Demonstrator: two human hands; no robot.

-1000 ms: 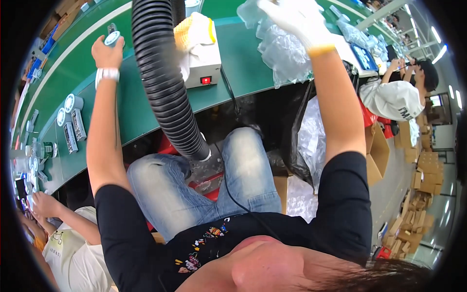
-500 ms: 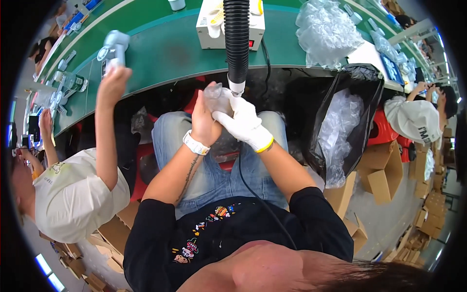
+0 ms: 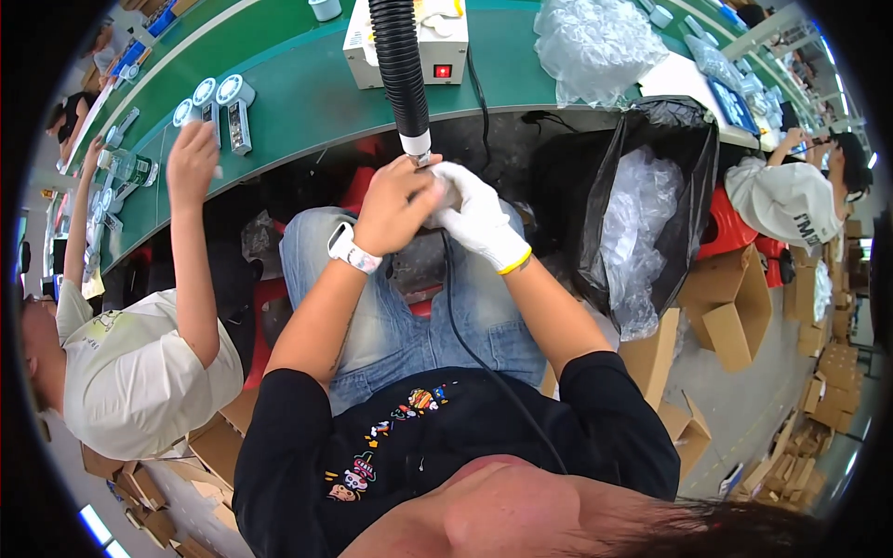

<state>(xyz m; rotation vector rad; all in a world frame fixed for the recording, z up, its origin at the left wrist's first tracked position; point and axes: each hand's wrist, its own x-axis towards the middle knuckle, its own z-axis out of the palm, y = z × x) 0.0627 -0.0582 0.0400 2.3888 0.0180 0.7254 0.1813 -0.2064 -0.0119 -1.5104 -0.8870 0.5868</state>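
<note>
Just below the white-tipped nozzle of a black corrugated hose (image 3: 402, 70), my two hands meet over my lap. My bare left hand (image 3: 398, 206), with a white watch at its wrist, curls over a small piece in clear plastic film (image 3: 448, 195); its fingers are partly blurred. From the other side my right hand (image 3: 479, 223), in a white knit glove with a yellow cuff edge, is closed around the same piece. Most of that piece is hidden between the hands, and its kind cannot be made out.
A white box with a lit red switch (image 3: 409, 51) stands on the green bench (image 3: 321, 102). Clear plastic bags (image 3: 595, 51) lie heaped on its right. A black bin bag (image 3: 665, 186) hangs beside my right knee. At left, a co-worker's hand (image 3: 191, 158) is near light-blue round-headed devices.
My left hand has turned from palm-up beside the film-wrapped piece to back-up over it. The co-worker has set down a light-blue device and drawn that hand back. The view has shifted slightly.
</note>
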